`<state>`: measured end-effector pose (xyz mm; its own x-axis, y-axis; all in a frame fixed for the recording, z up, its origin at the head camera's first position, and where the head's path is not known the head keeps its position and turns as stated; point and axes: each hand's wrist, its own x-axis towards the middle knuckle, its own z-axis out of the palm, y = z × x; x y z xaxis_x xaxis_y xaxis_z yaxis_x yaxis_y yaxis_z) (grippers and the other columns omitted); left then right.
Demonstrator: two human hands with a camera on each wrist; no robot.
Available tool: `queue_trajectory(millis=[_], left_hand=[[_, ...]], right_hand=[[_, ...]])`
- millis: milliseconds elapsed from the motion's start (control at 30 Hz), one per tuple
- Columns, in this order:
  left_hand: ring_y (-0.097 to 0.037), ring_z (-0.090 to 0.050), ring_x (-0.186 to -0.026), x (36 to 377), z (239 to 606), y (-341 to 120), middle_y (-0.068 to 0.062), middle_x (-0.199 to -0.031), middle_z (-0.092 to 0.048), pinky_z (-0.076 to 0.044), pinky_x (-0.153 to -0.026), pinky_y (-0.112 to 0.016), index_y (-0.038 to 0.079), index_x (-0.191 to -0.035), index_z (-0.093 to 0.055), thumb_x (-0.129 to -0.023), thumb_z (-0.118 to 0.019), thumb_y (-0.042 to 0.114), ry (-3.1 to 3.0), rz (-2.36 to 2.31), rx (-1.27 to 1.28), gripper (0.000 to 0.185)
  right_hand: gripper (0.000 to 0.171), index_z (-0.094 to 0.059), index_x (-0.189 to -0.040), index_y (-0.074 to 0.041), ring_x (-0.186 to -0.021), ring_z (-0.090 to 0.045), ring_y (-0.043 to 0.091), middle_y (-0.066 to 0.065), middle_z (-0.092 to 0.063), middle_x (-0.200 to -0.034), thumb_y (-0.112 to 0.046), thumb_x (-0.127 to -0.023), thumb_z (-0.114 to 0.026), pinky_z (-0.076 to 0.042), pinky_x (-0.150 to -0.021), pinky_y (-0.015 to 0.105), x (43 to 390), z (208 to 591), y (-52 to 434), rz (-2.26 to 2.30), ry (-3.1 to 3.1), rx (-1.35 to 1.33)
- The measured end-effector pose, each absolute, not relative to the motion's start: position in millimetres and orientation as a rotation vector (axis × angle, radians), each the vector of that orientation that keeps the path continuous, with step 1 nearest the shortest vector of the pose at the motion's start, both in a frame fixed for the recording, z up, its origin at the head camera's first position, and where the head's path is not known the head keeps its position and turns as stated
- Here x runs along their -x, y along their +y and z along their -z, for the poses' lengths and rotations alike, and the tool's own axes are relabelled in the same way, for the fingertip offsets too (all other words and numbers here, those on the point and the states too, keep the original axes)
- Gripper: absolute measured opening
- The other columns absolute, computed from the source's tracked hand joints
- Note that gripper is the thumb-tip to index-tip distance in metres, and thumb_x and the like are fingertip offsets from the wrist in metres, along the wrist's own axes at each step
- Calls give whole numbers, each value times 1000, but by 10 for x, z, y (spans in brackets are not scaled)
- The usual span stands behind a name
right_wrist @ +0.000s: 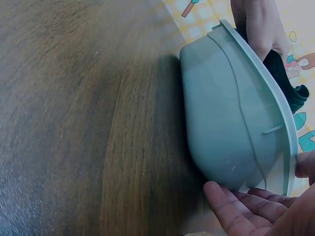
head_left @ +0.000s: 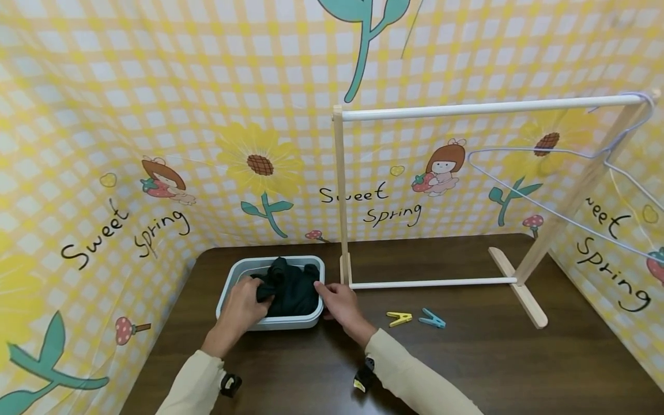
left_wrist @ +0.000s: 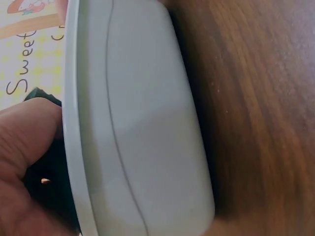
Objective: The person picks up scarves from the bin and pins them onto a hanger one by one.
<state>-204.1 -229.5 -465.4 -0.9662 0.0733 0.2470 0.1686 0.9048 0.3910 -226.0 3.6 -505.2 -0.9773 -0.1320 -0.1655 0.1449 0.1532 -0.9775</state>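
Note:
A pale grey-blue plastic basin [head_left: 284,325] stands on the dark wooden table, holding a bunched dark green cloth garment [head_left: 294,295]. My left hand [head_left: 244,306] reaches over the basin's left side and grips a fold of the garment, as the left wrist view also shows with the thumb [left_wrist: 32,128] against the dark fabric. On the right side, my right hand [head_left: 340,304] holds the basin's rim. Its thumb is at the rim and its fingers [right_wrist: 241,209] lie against the outer wall. The garment's exact kind is hidden by its folds.
Right of the basin stands a wooden rack with a white top bar [head_left: 467,109] and a lower bar [head_left: 436,283]. A lilac wire hanger [head_left: 539,149] hangs at its right end. Yellow [head_left: 399,319] and blue [head_left: 433,319] clothespins lie in front. Patterned cloth walls surround the table.

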Motion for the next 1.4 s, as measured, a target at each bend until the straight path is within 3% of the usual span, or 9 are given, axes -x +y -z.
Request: queue_trajectory(millis=[167,400,900,1067,1200,1267,1333,1400], left_hand=[[-34,-65,-82,2084,4621,-2302,-22,-97,-66,-55,-72,-49,-8,-108,-62,-86,-79,21,-2986,608,90,40],[-24,-57,-71,2145,4587,-2279,-12,-82,-66,-48,-64,-39,3,-84,-67,-87,-77,16,-2990,643,74,17],[-35,-66,-72,2072,4646,-2373,-17,-78,-67,-55,-66,-52,-1,-84,-68,-80,-77,2,-2514,629,198,10],[-34,-69,-64,2069,4655,-2339,-17,-73,-73,-55,-62,-53,-1,-81,-74,-78,-75,-1,-2430,616,185,3],[-34,-70,-66,2040,4668,-2310,-18,-77,-75,-55,-61,-50,-2,-87,-79,-77,-74,-1,-2469,629,145,11],[-26,-63,-55,2022,4674,-2297,-19,-76,-75,-51,-52,-41,-3,-92,-80,-75,-69,-4,-2510,649,130,20],[-14,-46,-43,2012,4682,-2291,-19,-70,-73,-38,-43,-30,-4,-96,-80,-71,-63,-7,-2544,665,116,30],[-5,-27,-40,2009,4685,-2290,-18,-61,-69,-24,-42,-23,-6,-98,-79,-68,-57,-8,-2555,664,109,37]], right_hand=[[50,-73,-114,1,-75,-66,17,6,-67,-87,-46,-98,-64,-62,-65,41,2250,5029,41,1914,2229,-6],[49,-73,-114,0,-73,-63,13,4,-65,-86,-46,-98,-64,-62,-63,40,2255,5024,64,1908,2225,-10],[47,-74,-109,0,-78,-68,22,4,-65,-81,-45,-98,-65,-62,-64,42,2253,5062,38,1933,2211,3],[46,-75,-106,0,-78,-67,23,2,-62,-78,-44,-98,-65,-62,-65,44,2266,5052,47,1943,2206,8],[45,-75,-105,0,-78,-66,22,2,-62,-78,-44,-98,-64,-62,-64,43,2249,5038,54,1922,2221,6],[45,-75,-106,-1,-77,-66,21,2,-63,-79,-44,-99,-64,-62,-63,42,2234,5027,55,1912,2228,5],[45,-75,-106,-1,-77,-66,21,3,-64,-79,-44,-99,-64,-61,-62,41,2223,5015,56,1907,2231,10],[45,-75,-105,-1,-76,-66,22,3,-65,-79,-44,-99,-63,-61,-61,41,2218,5003,58,1908,2234,14]])
